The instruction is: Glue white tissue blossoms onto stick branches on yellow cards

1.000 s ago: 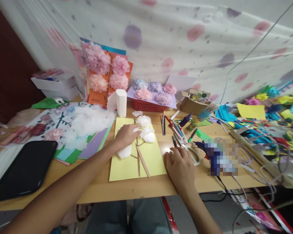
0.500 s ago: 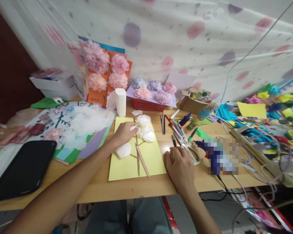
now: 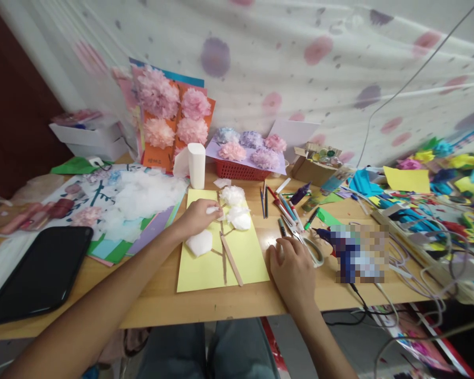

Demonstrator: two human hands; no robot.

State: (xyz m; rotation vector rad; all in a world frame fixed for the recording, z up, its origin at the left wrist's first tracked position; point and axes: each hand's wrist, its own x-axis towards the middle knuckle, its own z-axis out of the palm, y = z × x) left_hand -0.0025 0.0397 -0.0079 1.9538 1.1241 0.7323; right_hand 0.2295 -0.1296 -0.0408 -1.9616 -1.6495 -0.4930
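My left hand (image 3: 199,217) is over the upper left of a yellow sheet of paper (image 3: 247,263), its fingers pinching a small piece of white tissue paper (image 3: 212,210). Brown stem lines are drawn on the sheet. Fluffy white tissue flowers (image 3: 233,196) sit at its upper right, and a folded white tissue wad (image 3: 199,243) lies at its left. A flat wooden stick (image 3: 231,260) slants across the lower middle. Beside the sheet's right edge my right hand (image 3: 294,268) rests on the table with loosely bent fingers, holding nothing visible. Scissors (image 3: 314,251) lie next to it.
A blue glue gun (image 3: 327,236), partly blurred out, and cables (image 3: 403,258) lie to the right. Pens (image 3: 264,200) are behind my right hand. A red basket (image 3: 237,171) bears tissue flowers. A black tablet-like slab (image 3: 39,271) and a white tissue pile (image 3: 150,192) are at left.
My left fingers and the white tissue piece in them have shifted very slightly. My right hand stays at the same spot, and the view has moved a little.
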